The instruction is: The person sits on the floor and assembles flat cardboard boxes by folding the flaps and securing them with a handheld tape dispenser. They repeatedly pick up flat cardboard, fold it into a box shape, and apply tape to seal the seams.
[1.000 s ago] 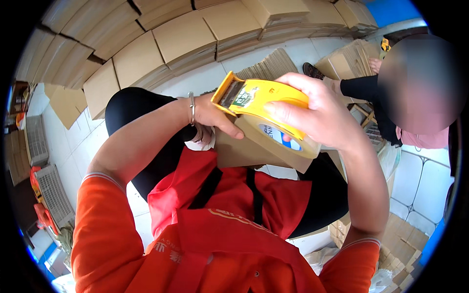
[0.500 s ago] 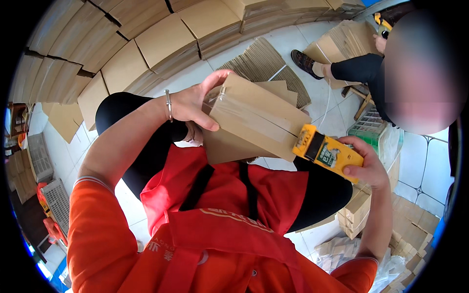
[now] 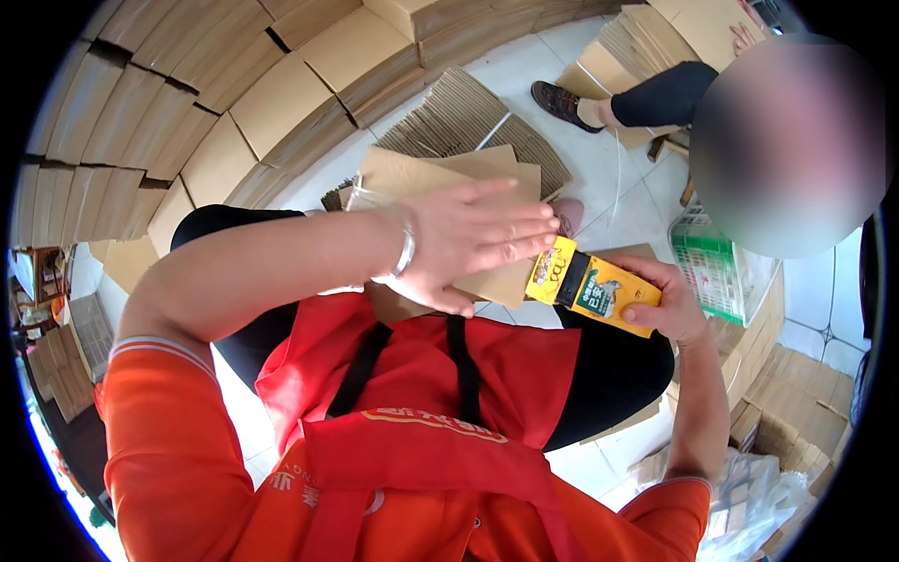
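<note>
My left hand (image 3: 478,234) lies flat over a small brown cardboard box (image 3: 398,175) above my lap, its fingers stretched out toward the right. It hides much of the box. The fingertips reach the front end of a yellow tape dispenser (image 3: 597,288); whether they touch it I cannot tell. My right hand (image 3: 670,300) grips that dispenser by its rear, thumb on top. The dispenser's front rests at or close to the box's right end. A clear strip of tape (image 3: 370,195) shows at the box's left end.
Tall stacks of folded cardboard (image 3: 281,108) line the back left. A strapped bundle of flat cardboard (image 3: 468,112) lies on the floor ahead. At the right sits another person, one hand (image 3: 742,39) on cardboard, beside a green and white basket (image 3: 707,272). Plastic wrapping (image 3: 749,496) lies lower right.
My left hand has moved right from the box's left end onto its top, fingers now straight. The dispenser has shifted slightly left. The other person's yellow dispenser is out of sight.
</note>
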Demonstrator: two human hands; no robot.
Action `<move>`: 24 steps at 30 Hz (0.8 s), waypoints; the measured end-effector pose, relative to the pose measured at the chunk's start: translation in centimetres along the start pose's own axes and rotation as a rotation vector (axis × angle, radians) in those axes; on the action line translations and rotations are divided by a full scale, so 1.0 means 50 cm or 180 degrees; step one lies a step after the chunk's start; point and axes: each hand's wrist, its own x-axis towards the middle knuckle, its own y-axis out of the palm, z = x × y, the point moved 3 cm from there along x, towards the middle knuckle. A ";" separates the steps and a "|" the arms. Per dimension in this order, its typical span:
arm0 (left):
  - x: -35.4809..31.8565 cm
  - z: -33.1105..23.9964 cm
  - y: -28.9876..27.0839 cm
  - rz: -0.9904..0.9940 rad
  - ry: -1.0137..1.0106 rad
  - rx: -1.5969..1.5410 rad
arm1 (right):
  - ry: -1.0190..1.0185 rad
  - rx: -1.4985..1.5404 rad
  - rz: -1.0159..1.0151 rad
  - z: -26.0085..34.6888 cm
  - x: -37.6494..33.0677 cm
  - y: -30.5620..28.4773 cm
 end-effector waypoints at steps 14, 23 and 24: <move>0.029 -0.007 -0.001 0.0255 0.0445 0.0333 | 0.0588 -0.1958 -0.0176 0.045 -0.035 -0.028; 0.159 -0.025 0.043 0.1228 0.0888 0.0674 | -0.0009 -0.3365 -0.0822 -0.009 0.095 0.120; 0.175 -0.035 0.049 0.1870 0.0632 0.0998 | 0.0072 -0.3203 -0.0883 0.009 0.085 0.118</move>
